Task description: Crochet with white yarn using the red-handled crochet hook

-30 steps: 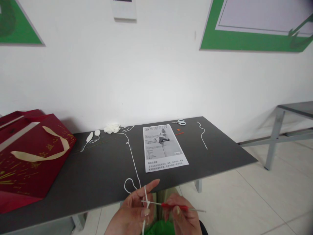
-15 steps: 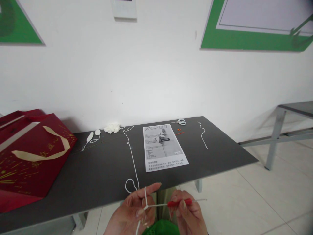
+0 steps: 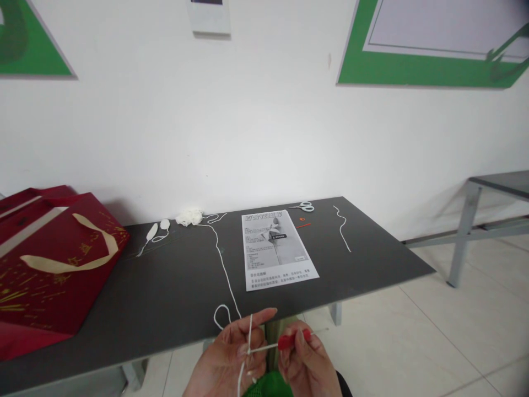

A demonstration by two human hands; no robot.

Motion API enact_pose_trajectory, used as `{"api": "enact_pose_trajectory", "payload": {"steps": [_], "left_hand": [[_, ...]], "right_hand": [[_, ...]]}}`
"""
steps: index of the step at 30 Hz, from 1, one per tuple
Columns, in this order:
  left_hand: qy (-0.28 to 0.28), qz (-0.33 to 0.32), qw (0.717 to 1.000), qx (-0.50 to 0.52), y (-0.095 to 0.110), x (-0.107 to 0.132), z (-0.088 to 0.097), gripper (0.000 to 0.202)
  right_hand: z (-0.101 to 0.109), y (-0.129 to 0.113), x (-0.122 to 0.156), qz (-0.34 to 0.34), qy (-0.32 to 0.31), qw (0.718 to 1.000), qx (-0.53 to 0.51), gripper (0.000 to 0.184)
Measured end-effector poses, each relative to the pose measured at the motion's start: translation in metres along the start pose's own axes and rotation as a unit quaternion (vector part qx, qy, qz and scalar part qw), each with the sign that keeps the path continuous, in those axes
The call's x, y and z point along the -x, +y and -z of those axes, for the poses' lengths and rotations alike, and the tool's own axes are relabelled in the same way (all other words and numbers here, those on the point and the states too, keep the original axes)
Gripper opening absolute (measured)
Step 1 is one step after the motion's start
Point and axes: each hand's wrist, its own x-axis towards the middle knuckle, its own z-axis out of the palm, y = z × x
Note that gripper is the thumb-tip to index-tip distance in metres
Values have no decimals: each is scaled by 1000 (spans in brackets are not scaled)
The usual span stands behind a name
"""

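My left hand (image 3: 231, 358) is at the bottom centre, fingers pinched on a strand of white yarn (image 3: 225, 270) that runs over the forefinger and back across the dark table (image 3: 165, 292) to a small yarn pile (image 3: 189, 215). My right hand (image 3: 306, 364) grips a crochet hook with a red handle (image 3: 291, 340); its metal tip points left into the yarn held at my left fingers. Both hands hover just in front of the table's near edge, above something green (image 3: 268, 386) in my lap.
A printed instruction sheet (image 3: 276, 248) lies mid-table. Behind it are small scissors (image 3: 305, 207), an orange bit (image 3: 303, 223) and a loose yarn piece (image 3: 342, 227). Two small white crocheted pieces (image 3: 157, 229) lie at the back. A red gift bag (image 3: 45, 259) lies left. A grey bench (image 3: 487, 215) stands right.
My right hand has drawn closer to my left, and the hook's shaft has slid left so the rear metal end no longer sticks out to the right. My left hand stays pinched on the yarn.
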Motion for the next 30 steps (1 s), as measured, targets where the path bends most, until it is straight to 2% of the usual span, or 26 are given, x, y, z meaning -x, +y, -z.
{"api": "enact_pose_trajectory", "payload": {"steps": [3,5,8,11,18,25,30], "left_hand": [[-3,3,1000,-8,-5,0,1,56],[-7,-20,999,-33,-8,0,4,61],[-13,-86,991,-100,-12,-1,11,68],[-12,-114,982,-147,-12,-1,14,70],[-14,-93,987,-131,-4,2,10,76],[-16,-80,986,-143,-2,3,11,80],[9,-85,982,-168,1,6,9,76]], "right_hand": [[-3,2,0,-48,21,998,-38,20],[-4,2,0,-73,33,995,-55,22],[-5,1,0,-79,51,994,-48,26],[-6,0,0,-67,59,996,-24,28],[-7,1,0,-49,56,997,11,32],[-7,2,0,-53,56,997,1,31],[-10,0,1,-51,74,996,9,32]]}}
